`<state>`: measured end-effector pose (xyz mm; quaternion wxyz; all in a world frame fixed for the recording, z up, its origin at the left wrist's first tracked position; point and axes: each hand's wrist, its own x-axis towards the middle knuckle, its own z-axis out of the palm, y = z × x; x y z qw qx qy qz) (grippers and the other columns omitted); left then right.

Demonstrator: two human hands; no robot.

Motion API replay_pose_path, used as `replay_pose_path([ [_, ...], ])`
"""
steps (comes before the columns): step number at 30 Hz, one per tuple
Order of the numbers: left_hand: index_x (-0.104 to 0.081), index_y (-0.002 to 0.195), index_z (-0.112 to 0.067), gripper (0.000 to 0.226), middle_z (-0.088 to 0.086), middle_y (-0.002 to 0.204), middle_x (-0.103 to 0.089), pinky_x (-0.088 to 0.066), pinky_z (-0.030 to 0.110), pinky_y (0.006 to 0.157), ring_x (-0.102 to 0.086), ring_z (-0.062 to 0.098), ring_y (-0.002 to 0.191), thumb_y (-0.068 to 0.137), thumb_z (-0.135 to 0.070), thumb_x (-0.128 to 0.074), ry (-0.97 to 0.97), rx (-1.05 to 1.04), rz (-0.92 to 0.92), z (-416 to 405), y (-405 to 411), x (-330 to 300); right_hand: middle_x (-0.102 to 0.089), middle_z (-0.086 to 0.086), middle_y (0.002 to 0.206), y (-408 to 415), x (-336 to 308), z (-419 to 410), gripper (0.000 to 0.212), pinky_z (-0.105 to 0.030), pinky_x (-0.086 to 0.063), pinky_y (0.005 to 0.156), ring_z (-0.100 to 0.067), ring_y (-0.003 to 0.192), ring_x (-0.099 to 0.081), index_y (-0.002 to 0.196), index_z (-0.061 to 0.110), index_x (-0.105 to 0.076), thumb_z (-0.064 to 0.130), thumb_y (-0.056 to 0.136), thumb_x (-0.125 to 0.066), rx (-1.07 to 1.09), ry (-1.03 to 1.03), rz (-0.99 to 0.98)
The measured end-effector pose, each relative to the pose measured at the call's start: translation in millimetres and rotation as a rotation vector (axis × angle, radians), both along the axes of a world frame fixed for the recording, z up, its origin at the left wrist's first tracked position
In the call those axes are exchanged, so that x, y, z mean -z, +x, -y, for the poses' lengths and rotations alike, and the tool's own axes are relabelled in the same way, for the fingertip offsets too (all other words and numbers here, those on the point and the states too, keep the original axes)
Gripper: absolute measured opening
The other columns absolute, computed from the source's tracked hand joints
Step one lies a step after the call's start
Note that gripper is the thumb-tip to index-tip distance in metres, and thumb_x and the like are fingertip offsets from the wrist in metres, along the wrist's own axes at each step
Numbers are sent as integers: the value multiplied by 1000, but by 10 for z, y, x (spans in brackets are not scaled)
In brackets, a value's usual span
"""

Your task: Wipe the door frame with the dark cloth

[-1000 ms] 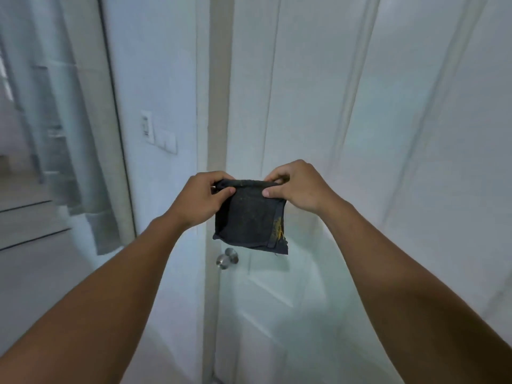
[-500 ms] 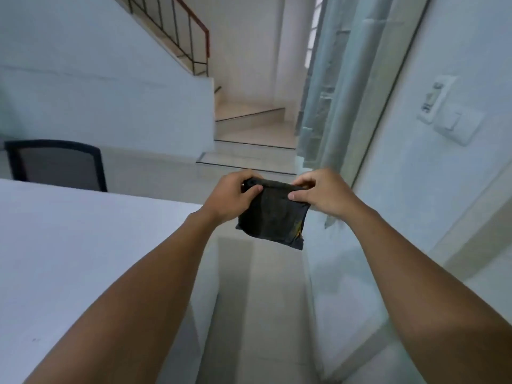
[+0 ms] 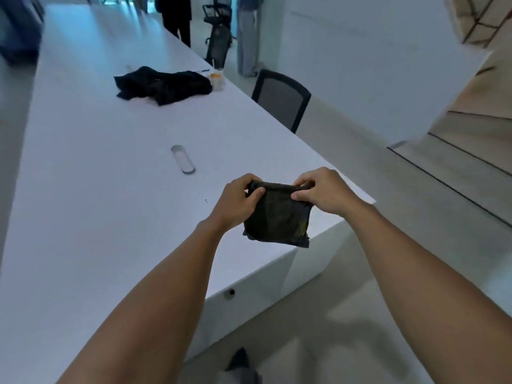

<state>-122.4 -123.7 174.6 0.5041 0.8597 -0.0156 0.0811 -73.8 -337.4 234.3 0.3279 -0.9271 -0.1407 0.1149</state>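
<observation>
The dark cloth is folded into a small square and hangs in the air over the near right corner of a long white table. My left hand pinches its top left corner. My right hand pinches its top right corner. Both arms reach forward from the bottom of the view. The door frame is out of sight.
A crumpled black garment and a small cup lie far down the table. An oval cable slot sits mid-table. A dark chair stands at the table's right side. Two people stand far back. Steps rise at right.
The view has swung left from the door, past the stairs, to the white table. Both hands kept hold of the cloth's top corners the whole time.
</observation>
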Motion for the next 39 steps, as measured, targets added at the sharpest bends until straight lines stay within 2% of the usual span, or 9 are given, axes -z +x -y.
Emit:
replay_pose_path([
  [4, -68, 98, -24, 9, -7, 95, -69, -56, 39, 91, -65, 14, 95, 98, -26, -59, -26, -189, -90, -408, -22, 456, -75, -4, 90, 344, 432, -519, 9, -32, -56, 72, -22, 86, -71, 93, 18, -78, 18, 84, -80, -172, -13, -74],
  [9, -68, 100, -21, 9, -7, 97, -69, -53, 30, 87, -63, 13, 95, 98, -23, -59, -89, -358, -191, -677, 45, 967, -73, -5, 89, 768, 930, -1014, 13, -36, -62, 78, -24, 86, -72, 95, 16, -78, 17, 82, -81, -309, -56, -184],
  [13, -68, 99, -21, 9, -5, 97, -68, -47, 24, 80, -62, 13, 95, 99, -22, -59, -144, -451, -296, -754, 142, 1239, -72, -9, 88, 1078, 1260, -1265, 10, -32, -62, 72, -28, 83, -73, 91, 15, -77, 15, 82, -81, -394, -97, -257],
  [16, -68, 97, -21, 8, -4, 96, -68, -45, 21, 77, -62, 13, 93, 98, -22, -60, -165, -514, -362, -810, 287, 1431, -71, -10, 90, 1321, 1513, -1439, 8, -36, -63, 75, -27, 82, -72, 90, 16, -76, 15, 83, -80, -442, -138, -303],
  [18, -68, 98, -21, 8, -5, 96, -68, -44, 19, 75, -61, 11, 91, 98, -23, -60, -145, -561, -385, -867, 445, 1537, -70, -8, 92, 1491, 1697, -1563, 9, -33, -61, 72, -24, 81, -70, 92, 16, -77, 17, 84, -80, -456, -158, -309],
  [23, -67, 101, -21, 6, -10, 93, -66, -47, 20, 78, -61, 6, 90, 98, -22, -62, -100, -647, -440, -1012, 842, 1801, -65, -1, 89, 1898, 2064, -1850, 13, -16, -42, 59, -15, 79, -60, 99, 12, -78, 16, 87, -77, -472, -182, -303],
  [31, -66, 102, -20, 6, -7, 98, -66, -55, 32, 85, -62, 13, 89, 97, -22, -65, 28, -697, -464, -1239, 1067, 2118, -72, -3, 98, 2196, 2496, -2097, 12, -10, -38, 66, -15, 89, -62, 98, 13, -78, 15, 86, -79, -470, -160, -283],
  [36, -64, 103, -22, 6, -7, 101, -61, -52, 33, 88, -55, 15, 95, 97, -24, -64, 112, -684, -470, -1266, 1067, 2224, -73, -5, 97, 2201, 2600, -2131, 11, -20, -45, 75, -18, 89, -65, 97, 12, -78, 16, 86, -79, -440, -140, -286],
  [39, -65, 111, -18, 15, -2, 113, -60, -44, 26, 89, -51, 17, 107, 98, -25, -63, 202, -691, -473, -1281, 1100, 2280, -72, -5, 98, 2206, 2653, -2104, 15, -24, -47, 78, -18, 89, -65, 100, 11, -76, 20, 88, -78, -420, -149, -246],
])
